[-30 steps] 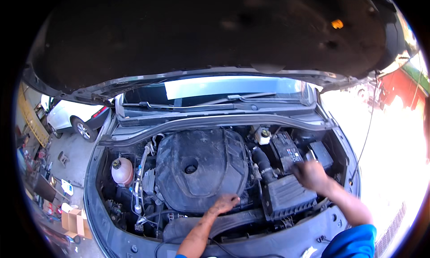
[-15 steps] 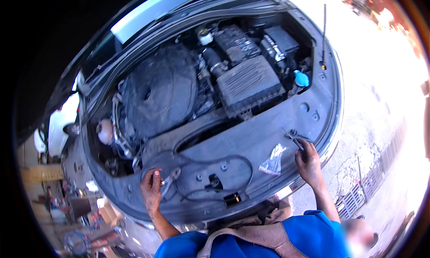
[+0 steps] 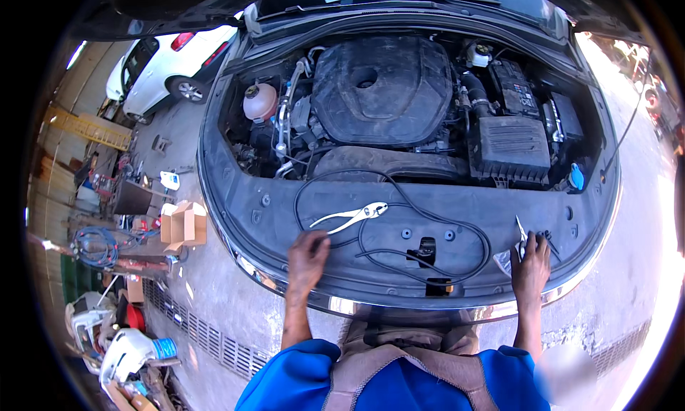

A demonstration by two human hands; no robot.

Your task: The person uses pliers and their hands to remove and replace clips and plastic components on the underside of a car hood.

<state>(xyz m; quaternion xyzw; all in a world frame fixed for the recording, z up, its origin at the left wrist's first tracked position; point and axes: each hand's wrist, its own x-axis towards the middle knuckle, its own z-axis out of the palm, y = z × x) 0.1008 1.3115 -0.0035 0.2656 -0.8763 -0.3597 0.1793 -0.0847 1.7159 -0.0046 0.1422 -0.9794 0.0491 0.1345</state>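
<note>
Slip-joint pliers (image 3: 364, 212) with pale handles lie on the black plastic panel (image 3: 275, 229) at the front of a car's engine bay. My left hand (image 3: 307, 261) is beside the handle ends with its fingers curled together; what they hold, if anything, is hidden. A thin black hose or cable (image 3: 467, 225) loops loosely over the panel, partly under the pliers. On the right, my right hand (image 3: 531, 265) closes on small scissors (image 3: 522, 229), whose pointed silver blades stick out past the fingers. Small dark pieces lie by its fingertips, and a clear plastic bag (image 3: 504, 262) shows beside it.
Behind the panel are the engine cover (image 3: 385, 97), a pinkish coolant tank (image 3: 260, 102), the air filter box (image 3: 510, 143) and a blue reservoir cap (image 3: 576, 175). A white car (image 3: 168, 65) and a cardboard box (image 3: 184, 224) stand at the left.
My view has turned and levelled. My left hand now sits below the pliers' handle ends. My right hand has come over beside the plastic bag, lower on the panel.
</note>
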